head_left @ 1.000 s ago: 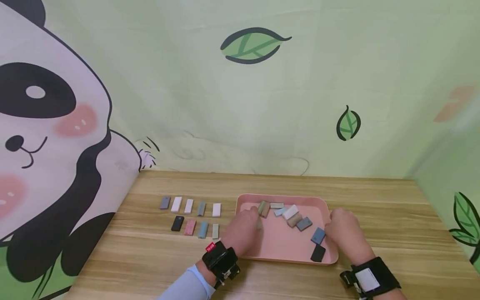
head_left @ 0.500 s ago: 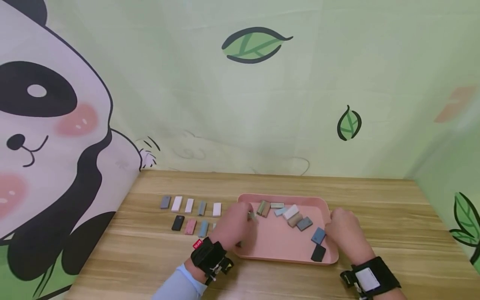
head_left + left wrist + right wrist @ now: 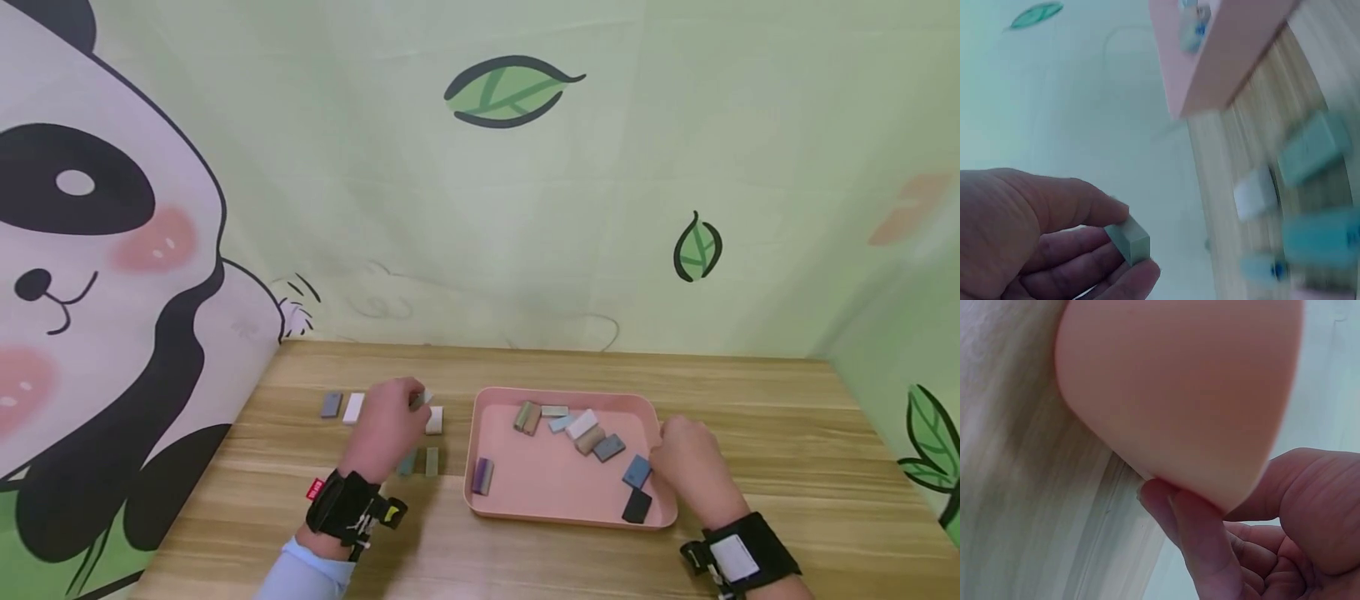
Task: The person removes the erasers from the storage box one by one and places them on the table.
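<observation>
— What has the left hand [image 3: 386,421] got?

— A small pale green block [image 3: 1129,240], pinched between thumb and fingertips [image 3: 1141,273]. From above you see only a sliver of it poking out past the knuckles, over the far row of blocks [image 3: 352,407] laid out on the bench [image 3: 525,558], left of the pink tray [image 3: 570,521].

— And the right hand [image 3: 693,471]?

— It grips the tray's right edge, fingers curled under the rim and thumb behind, as the wrist view shows it. It holds nothing else.

— How would you set that block down well?

— I'd keep the pinch light and on the short ends, bring the block low and flat before letting go, and square it with its neighbours. The white block [image 3: 434,419] sits just to the right of the hand, with a gap beside it, so I'd judge that is where care is needed: a clumsy knuckle could nudge the near row [image 3: 420,461] out of line. The right hand steadying the tray seems sensible too.

— What's left in the tray?

— A loose cluster toward the far side, a blue one [image 3: 636,471] and a black one [image 3: 637,505] near the right edge, and a purple one [image 3: 482,475] alone by the left wall.

— And the room?

— A wood-grain bench, pushed into a corner. A pale green backdrop [image 3: 600,208] with leaf drawings hangs behind, and a big cartoon panda [image 3: 90,275] fills the left.
</observation>
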{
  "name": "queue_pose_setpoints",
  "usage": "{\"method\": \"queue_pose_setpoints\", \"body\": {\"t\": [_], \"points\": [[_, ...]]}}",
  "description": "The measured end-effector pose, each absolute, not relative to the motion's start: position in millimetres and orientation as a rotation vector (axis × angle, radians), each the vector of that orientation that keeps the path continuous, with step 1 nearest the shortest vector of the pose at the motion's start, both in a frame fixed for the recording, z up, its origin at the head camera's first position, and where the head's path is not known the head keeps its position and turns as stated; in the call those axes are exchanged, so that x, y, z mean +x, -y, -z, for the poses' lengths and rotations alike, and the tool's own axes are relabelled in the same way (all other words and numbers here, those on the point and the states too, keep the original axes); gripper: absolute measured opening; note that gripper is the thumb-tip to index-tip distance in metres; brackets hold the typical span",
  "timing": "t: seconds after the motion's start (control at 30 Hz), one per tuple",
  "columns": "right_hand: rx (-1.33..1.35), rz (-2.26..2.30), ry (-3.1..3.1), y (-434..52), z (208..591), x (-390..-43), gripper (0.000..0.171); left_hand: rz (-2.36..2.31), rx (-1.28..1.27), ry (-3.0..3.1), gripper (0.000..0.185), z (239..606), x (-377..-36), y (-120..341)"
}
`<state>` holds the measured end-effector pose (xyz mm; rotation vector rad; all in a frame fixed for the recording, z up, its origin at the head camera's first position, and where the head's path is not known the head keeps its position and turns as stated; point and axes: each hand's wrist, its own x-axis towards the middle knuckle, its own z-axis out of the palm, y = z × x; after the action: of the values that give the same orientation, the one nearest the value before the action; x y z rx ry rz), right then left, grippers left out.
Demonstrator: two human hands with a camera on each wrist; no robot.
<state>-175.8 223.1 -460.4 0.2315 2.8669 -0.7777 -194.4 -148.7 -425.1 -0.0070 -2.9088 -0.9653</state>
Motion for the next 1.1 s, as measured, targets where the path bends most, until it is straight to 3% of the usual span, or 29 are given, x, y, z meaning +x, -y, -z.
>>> {"method": "queue_pose_setpoints", "body": {"t": [0.6, 1.1], "points": [[0.249, 0.798, -2.838, -223.4, 460.1, -176.0, 0.012, 0.912, 0.324, 2.775, 0.028, 446.3, -179.7, 243.1], [0.260, 0.818, -2.847, -225.5, 465.4, -178.5, 0.012, 0.888, 0.489, 2.848, 0.021, 470.8, -184.5, 260.7]]}}
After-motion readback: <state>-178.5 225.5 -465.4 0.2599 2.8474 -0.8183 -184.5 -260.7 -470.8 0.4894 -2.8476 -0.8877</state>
